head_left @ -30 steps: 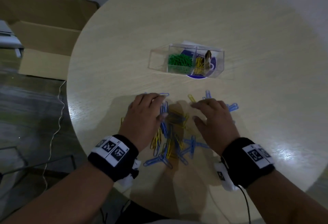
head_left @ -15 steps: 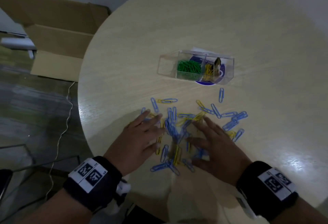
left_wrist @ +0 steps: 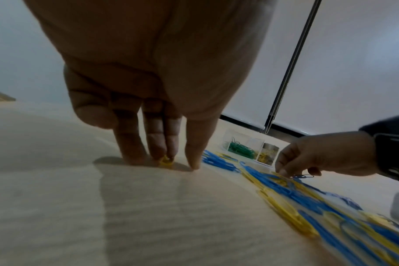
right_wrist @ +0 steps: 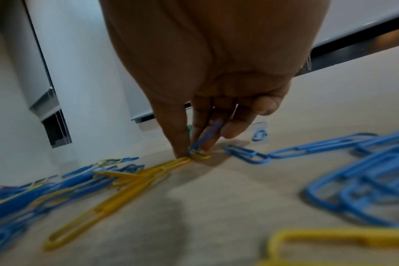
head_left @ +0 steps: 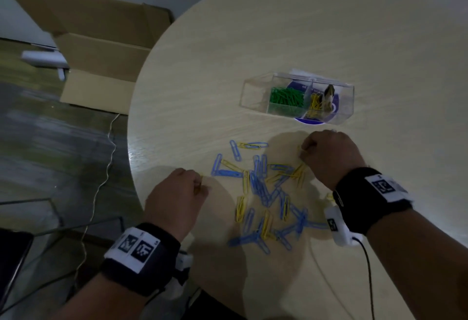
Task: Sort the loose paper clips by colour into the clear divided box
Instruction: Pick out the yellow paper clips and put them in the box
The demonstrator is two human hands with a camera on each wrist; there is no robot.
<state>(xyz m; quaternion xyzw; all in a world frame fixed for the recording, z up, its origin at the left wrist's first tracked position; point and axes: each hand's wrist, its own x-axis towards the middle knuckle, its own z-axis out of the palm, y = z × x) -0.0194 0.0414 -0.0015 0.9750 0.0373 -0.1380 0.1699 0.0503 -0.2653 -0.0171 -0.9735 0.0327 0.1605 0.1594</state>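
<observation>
Blue and yellow loose paper clips (head_left: 266, 193) lie in a heap on the round table (head_left: 278, 28). Beyond them stands the clear divided box (head_left: 255, 91), with green clips (head_left: 286, 96) in its middle compartment and yellow clips (head_left: 314, 104) in the right one. Its left compartment looks empty. My left hand (head_left: 200, 186) is at the heap's left side, fingertips down, pinching a yellow clip (left_wrist: 165, 161). My right hand (right_wrist: 189, 153) is at the heap's far right edge. It holds a blue clip (right_wrist: 211, 133) along its fingers and pinches a yellow clip (right_wrist: 199, 156) against the table.
The table's edge (head_left: 130, 147) curves close to my left hand. An open cardboard box (head_left: 101, 48) and a thin cable (head_left: 107, 167) are on the floor to the left. A purple and white disc (head_left: 312, 120) lies under the clear box. More blue clips (right_wrist: 353, 189) lie right of my right hand.
Both hands lay spread flat over the heap. Now their fingers are curled into pinches, the left hand drawn to the heap's left side, the right hand to its far right edge.
</observation>
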